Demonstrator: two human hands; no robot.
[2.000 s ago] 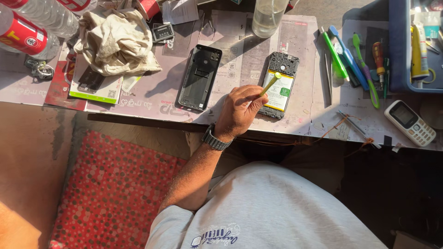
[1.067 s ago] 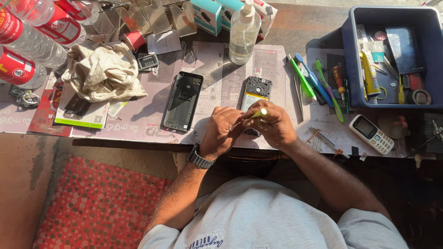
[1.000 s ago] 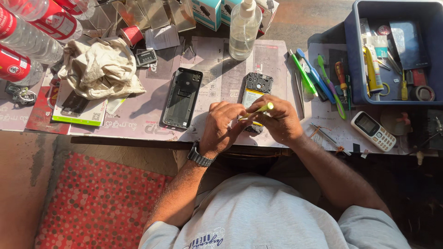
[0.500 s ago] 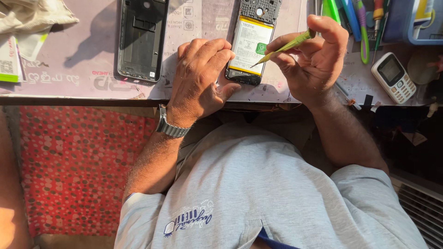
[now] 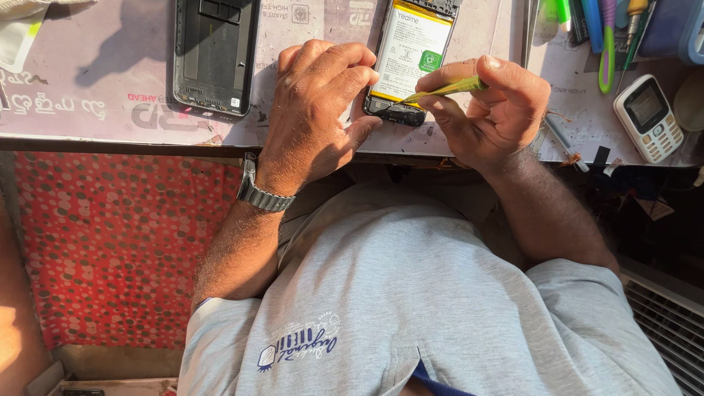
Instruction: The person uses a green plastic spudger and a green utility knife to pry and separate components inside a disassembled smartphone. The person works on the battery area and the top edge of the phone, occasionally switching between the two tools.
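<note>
the right hand (image 5: 493, 110) pinches a thin yellow-green pry tool (image 5: 444, 89) between thumb and fingers, its tip angled down to the lower edge of the opened phone (image 5: 409, 55), where the white battery with a green sticker meets the dark bottom strip. that phone lies back-up on the worktable (image 5: 110, 88), near its front edge, with its rear cover off. the left hand (image 5: 315, 110) rests just beside it, fingers curled loosely with the fingertips touching the phone's left side and the thumb near its bottom corner; it steadies the phone rather than clenching anything. a metal-link wristwatch (image 5: 260, 192) sits on the left wrist. to the left, well apart from the hands, lies a black phone back shell (image 5: 213, 55), hollow side up. to the right of the right hand a small white keypad phone (image 5: 648, 117) lies face up, and above it several coloured tool handles (image 5: 606, 37) lie side by side. the person wears a grey t-shirt (image 5: 411, 308). below the table edge a red dotted mat (image 5: 110, 242) shows.
</note>
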